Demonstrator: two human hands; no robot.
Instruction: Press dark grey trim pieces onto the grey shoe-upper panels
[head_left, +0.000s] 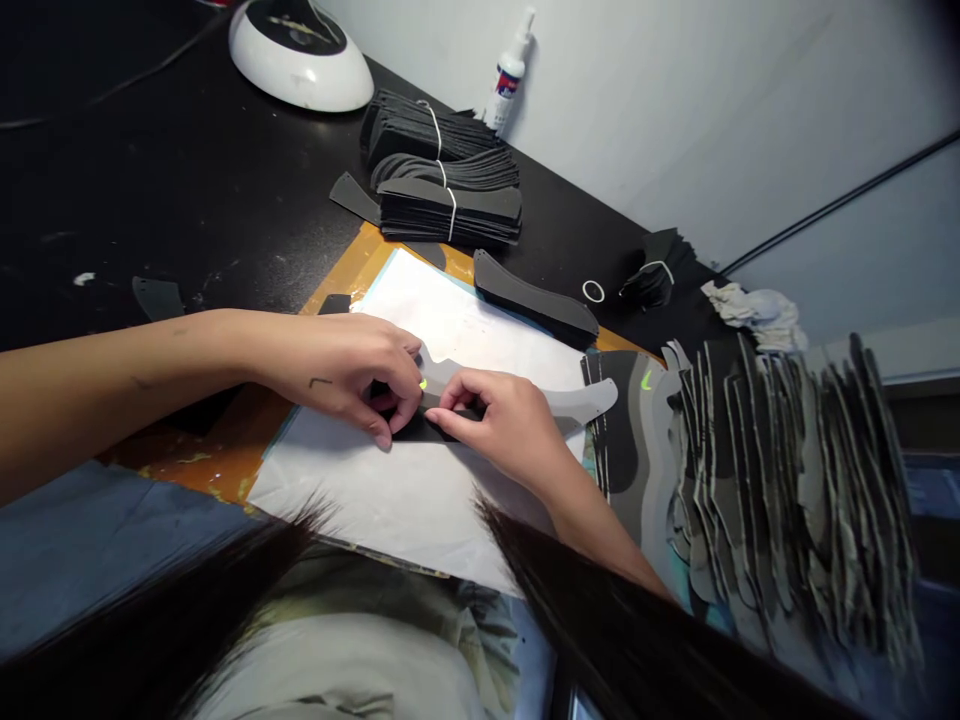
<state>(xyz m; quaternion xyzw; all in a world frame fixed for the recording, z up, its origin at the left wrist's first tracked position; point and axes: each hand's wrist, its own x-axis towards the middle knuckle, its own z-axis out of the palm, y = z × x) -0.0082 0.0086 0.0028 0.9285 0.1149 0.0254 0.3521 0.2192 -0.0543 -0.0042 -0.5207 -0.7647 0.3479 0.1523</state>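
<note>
Flat, curved black-and-grey banded piece (577, 403) is lying on the black tabletop (247, 200), atop a white paper sheet (322, 480). A long fanned row of similar layered pieces (630, 430) is leaning at the right. The left hand (360, 365) and right hand (506, 415) are gripping the piece's black part between thumbs and bent fingers. Bundles of dark strips tied with white bands (450, 215) are sitting beyond; one thin white ring (585, 290) is lying near them.

One head-worn camera looks forward and steeply down, fairly near the left hand (364, 370) and right hand (504, 420), taking in the table (112, 200) and the wall (645, 110) beyond.
</note>
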